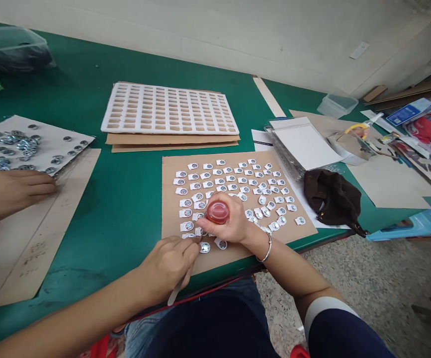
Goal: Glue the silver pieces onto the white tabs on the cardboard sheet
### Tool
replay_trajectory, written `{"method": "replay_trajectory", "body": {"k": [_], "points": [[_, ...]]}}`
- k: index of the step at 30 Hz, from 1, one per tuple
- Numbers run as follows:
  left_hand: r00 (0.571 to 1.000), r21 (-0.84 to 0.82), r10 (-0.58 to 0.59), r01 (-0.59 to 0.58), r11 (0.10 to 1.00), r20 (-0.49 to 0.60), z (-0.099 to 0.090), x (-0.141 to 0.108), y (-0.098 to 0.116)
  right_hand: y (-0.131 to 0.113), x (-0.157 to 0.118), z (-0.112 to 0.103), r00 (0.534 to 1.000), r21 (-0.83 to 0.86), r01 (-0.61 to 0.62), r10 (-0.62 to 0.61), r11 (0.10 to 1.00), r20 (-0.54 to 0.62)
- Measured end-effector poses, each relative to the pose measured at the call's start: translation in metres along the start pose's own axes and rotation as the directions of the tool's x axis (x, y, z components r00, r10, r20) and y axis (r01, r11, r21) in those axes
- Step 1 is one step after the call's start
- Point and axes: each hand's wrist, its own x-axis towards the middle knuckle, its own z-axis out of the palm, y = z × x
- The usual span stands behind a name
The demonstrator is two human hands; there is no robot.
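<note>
My right hand (232, 219) is closed around a reddish bottle (217, 212), its round, shiny end turned up toward me. The bottle's lower part is hidden by my fingers. My left hand (176, 256) is pinched on a thin, flat, light-coloured stick (178, 289), whose near end sticks out below the palm. Its far end is hidden. Both hands are close together over the near left part of a brown cardboard sheet (293, 236). Rows of small round metal badges on white tabs cover this sheet. One badge (205, 247) lies just beside my left fingertips.
Behind the sheet, a white compartment tray (170, 131) rests on cardboard. At left, another person's hand (29, 194) touches a white board (56, 134) bearing loose metal badges. To the right are a dark brown cloth pouch (330, 196), plastic-wrapped white sheets (304, 144) and scissors (357, 128).
</note>
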Motion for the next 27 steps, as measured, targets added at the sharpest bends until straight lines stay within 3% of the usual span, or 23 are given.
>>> {"method": "replay_trajectory", "body": {"k": [5,9,12,17,27], "points": [[0.999,-0.056,-0.002,-0.001,0.998,-0.054,-0.003,0.002,-0.004,-0.013,0.005,-0.015,0.987,0.017,-0.162,0.162,0.987,-0.006],[0.998,-0.121,-0.011,0.002,0.993,-0.068,-0.004,0.002,-0.009,-0.027,-0.001,-0.031,0.967,0.156,-0.233,0.246,0.960,-0.069],[0.997,-0.142,-0.027,0.017,0.990,-0.067,-0.006,0.003,-0.010,-0.027,-0.017,-0.030,0.957,0.256,-0.204,0.248,0.945,-0.150],[0.998,-0.132,-0.025,0.017,0.991,-0.064,-0.005,0.002,-0.010,-0.012,-0.041,-0.011,0.914,0.202,-0.147,0.210,0.968,-0.346],[0.997,-0.126,-0.023,0.014,0.992,-0.071,-0.002,0.001,-0.011,-0.006,-0.047,-0.002,0.940,0.092,-0.107,0.131,0.990,-0.314]]}}
